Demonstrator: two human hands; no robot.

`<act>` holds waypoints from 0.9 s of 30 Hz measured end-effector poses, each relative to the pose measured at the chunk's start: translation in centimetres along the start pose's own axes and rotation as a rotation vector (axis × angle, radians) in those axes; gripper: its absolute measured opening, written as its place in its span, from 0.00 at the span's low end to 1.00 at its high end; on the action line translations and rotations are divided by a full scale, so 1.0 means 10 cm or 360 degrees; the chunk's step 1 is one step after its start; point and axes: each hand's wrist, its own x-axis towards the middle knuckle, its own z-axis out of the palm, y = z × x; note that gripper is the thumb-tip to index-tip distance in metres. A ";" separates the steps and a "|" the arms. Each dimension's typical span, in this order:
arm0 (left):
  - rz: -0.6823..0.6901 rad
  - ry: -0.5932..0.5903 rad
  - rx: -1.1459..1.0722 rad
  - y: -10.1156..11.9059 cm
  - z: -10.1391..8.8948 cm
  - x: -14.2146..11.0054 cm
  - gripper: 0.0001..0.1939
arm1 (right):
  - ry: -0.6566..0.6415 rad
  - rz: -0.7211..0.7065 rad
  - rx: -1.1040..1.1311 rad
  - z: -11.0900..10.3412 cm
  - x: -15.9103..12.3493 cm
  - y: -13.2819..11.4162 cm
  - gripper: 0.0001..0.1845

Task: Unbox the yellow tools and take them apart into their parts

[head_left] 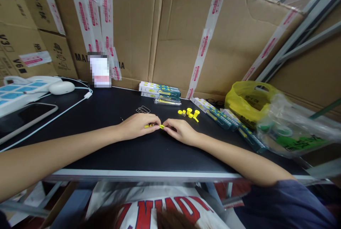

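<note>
Over the middle of the black tabletop (114, 154), my left hand (138, 126) and my right hand (183, 131) meet almost fingertip to fingertip. The left one is closed in a pinch on a slim yellow plastic piece (148, 126), mostly covered by the fingers. Thumb and fingers of the right one pinch a small yellow plastic part (161, 127) between the two hands. Whether the two yellow bits are joined I cannot tell. Just beyond the left hand lie bent metal wire loops (144, 109). Several loose yellow plastic pieces (189, 112) lie past the right hand.
Small printed boxes (160, 90) stand at the back, with a clear packet (167, 101) before them. More boxes (218, 115), a yellow bag (247, 101) and a clear plastic bag (295, 129) are on the right. A power strip (29, 90), phone (26, 118) and white cable (53, 118) occupy the left.
</note>
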 end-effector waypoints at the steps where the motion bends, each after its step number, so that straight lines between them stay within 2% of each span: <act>1: 0.0003 -0.0003 -0.0006 -0.01 0.00 0.00 0.12 | -0.0001 0.0009 0.0010 0.00 0.00 -0.01 0.11; 14: 0.0123 -0.0009 0.0133 -0.06 0.01 0.01 0.12 | -0.0003 0.0002 0.0161 0.00 0.02 0.01 0.11; 27: 0.0327 -0.0032 0.0516 -0.08 0.02 0.01 0.14 | -0.0142 0.0016 0.0474 -0.04 0.06 0.00 0.14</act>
